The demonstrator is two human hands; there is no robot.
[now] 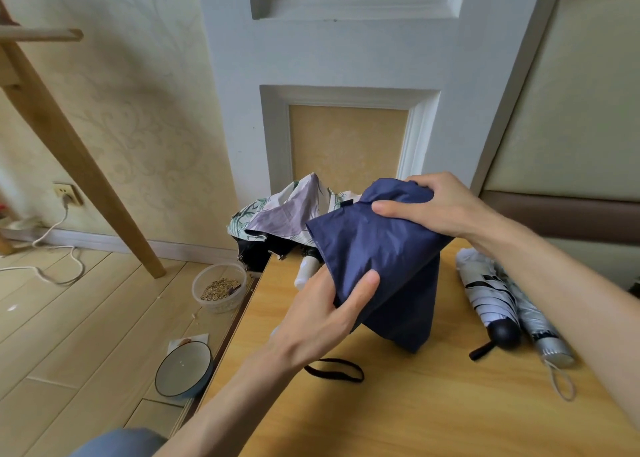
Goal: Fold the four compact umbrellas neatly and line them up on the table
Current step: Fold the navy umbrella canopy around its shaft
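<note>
The navy umbrella (384, 259) is held above the worktop (398, 404) — the left hand (322, 314) grips its lower cloth, thumb on top. The right hand (440, 207) clutches its upper end. Two folded umbrellas (498, 300) lie side by side at right.

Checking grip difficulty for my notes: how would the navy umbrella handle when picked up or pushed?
Probably floppy: the navy umbrella sags in loose folds between the left hand and right hand. Possibly slippery, as the cloth looks smooth. Unlikely to roll while its fabric hangs loose like this.
</note>
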